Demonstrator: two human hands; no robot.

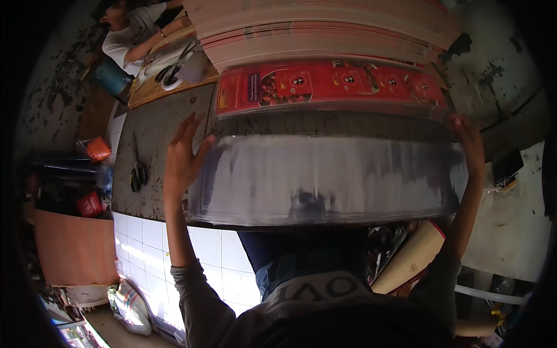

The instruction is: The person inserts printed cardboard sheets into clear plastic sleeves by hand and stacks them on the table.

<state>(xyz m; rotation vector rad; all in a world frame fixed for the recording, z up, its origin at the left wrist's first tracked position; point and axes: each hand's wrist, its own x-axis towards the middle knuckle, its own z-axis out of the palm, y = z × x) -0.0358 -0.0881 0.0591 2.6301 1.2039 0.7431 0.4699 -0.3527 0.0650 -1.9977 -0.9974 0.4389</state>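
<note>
Plastic sheets point(331, 180) lie between the splayed left hand point(183, 161) and the blurred right hand point(472, 142), its grip unclear.

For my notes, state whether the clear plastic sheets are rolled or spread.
Spread: the clear plastic sheets stretch broadly from the left hand to the right hand, with no roll visible.

The only letters that can be made out stand on the dark shirt with a pale band point(313, 293) worn by the person: large dark capitals that appear to read "OVE", upside down from the head camera's side. The long red, glossy printed sheets point(333, 84) carry small pale lettering on a dark block near their left end and round emblems along their length; this print is too small and blurred to read.
</note>
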